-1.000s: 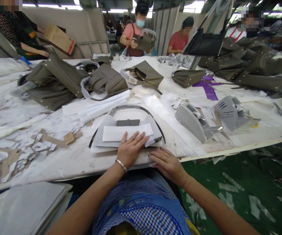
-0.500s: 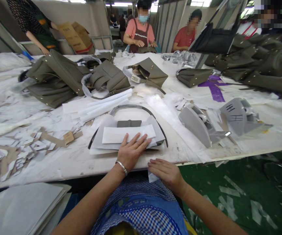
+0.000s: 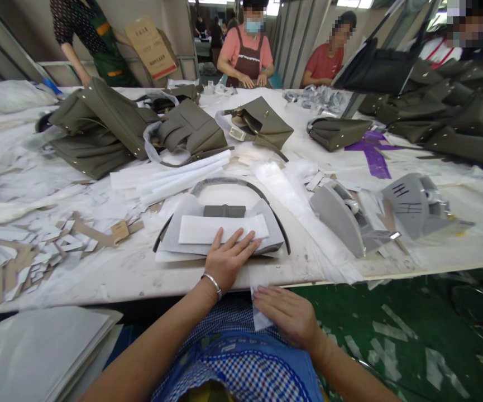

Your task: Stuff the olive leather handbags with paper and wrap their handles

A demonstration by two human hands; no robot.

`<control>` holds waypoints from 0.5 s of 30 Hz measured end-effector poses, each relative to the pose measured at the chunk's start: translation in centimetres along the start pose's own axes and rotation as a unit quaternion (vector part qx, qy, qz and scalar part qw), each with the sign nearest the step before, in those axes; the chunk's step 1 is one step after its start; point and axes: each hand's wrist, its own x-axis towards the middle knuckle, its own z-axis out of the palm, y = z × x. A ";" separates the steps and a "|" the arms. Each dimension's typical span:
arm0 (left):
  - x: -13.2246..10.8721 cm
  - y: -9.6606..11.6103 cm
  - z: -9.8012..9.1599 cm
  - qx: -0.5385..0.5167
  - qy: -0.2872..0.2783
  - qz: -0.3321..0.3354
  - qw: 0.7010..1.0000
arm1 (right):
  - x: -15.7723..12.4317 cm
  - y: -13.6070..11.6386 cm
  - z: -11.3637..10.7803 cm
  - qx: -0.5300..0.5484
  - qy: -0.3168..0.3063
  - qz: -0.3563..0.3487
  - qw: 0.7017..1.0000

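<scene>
My left hand (image 3: 226, 259), with a silver bangle on the wrist, lies flat with its fingers spread on a grey bag (image 3: 221, 228) wrapped in white paper at the near table edge. A white foam strip (image 3: 220, 228) lies across the bag, and a dark curved handle (image 3: 228, 186) arches behind it. My right hand (image 3: 285, 315) is below the table edge over my checked apron. Its fingers are closed on a thin sheet of clear wrapping (image 3: 261, 315) that hangs down from the table.
Two grey tape dispensers (image 3: 344, 218) (image 3: 417, 204) stand to the right. Olive bags (image 3: 99, 125) lie across the far table, with paper scraps (image 3: 36, 251) at left. Other people work on the far side. White sheets (image 3: 36, 346) lie stacked at lower left.
My right hand has slid off the table edge down toward my lap, taking hold of the clear wrapping. My left hand has stayed on the bag.
</scene>
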 end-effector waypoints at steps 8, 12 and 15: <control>0.1 0.0 0.1 -0.011 0.007 0.007 1.000 | 4.6 -0.2 -4.4 -0.005 -0.016 0.031 0.999; 0.1 0.1 0.3 -0.017 0.027 0.009 0.999 | 8.2 2.6 -5.6 -0.021 -0.024 0.037 0.999; 0.1 0.2 0.5 -0.028 0.053 0.002 0.998 | 10.4 5.5 -5.2 -0.042 -0.028 0.079 0.996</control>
